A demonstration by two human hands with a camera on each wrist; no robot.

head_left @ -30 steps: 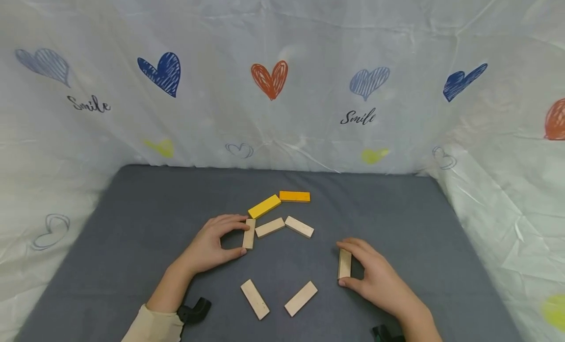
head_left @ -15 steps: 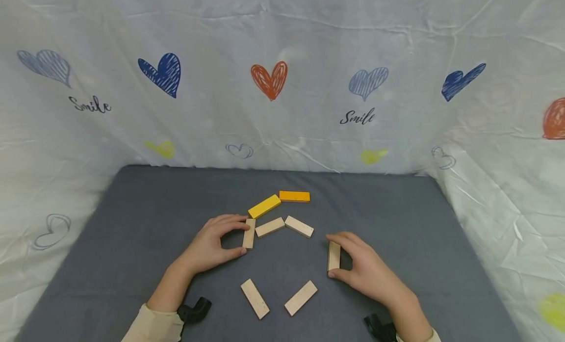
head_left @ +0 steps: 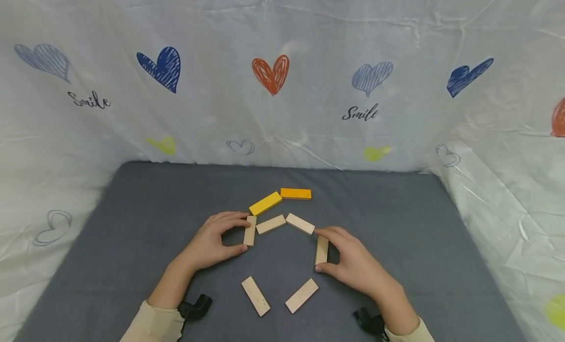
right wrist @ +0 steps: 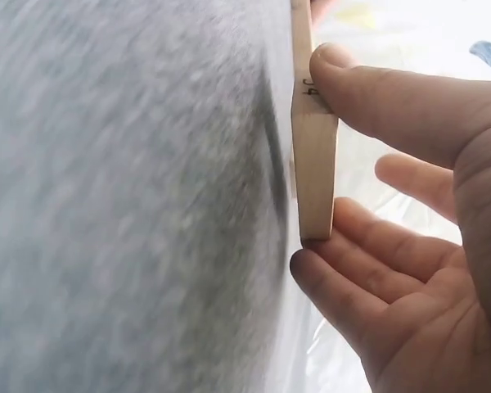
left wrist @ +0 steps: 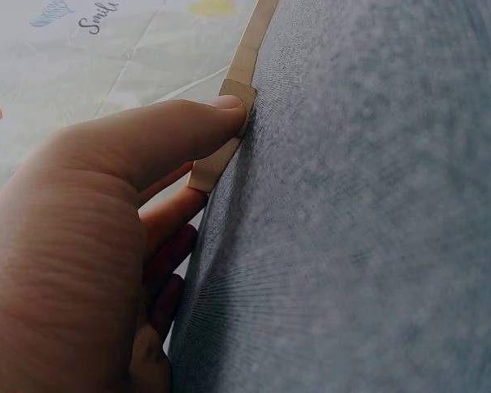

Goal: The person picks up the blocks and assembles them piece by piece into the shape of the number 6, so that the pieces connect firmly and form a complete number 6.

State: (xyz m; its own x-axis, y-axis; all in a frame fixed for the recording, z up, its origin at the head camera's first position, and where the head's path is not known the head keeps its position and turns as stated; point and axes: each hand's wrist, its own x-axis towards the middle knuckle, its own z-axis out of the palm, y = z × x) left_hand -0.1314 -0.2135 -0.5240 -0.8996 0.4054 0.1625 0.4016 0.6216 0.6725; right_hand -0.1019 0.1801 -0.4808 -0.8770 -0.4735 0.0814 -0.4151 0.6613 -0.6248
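Right hand [head_left: 357,261]: pinching, by both ends, one pale unpainted wooden block [head_left: 321,251], at its left, long axis running near to far. One slanted pale wooden block [head_left: 300,223]: ahead and left of this hand, nearer end just beside it; contact uncertain. Left hand [head_left: 212,241]: pinching one narrow pale wooden block [head_left: 249,234], at its right.

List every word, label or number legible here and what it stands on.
"Smile": left part of the white heart-print sheet.
"Smile": right of centre on the same sheet.
"Smile": tilted, on the sheet in the left wrist view; maybe one of those two.
Too small to read: dark marks on the wooden block held by the right hand.
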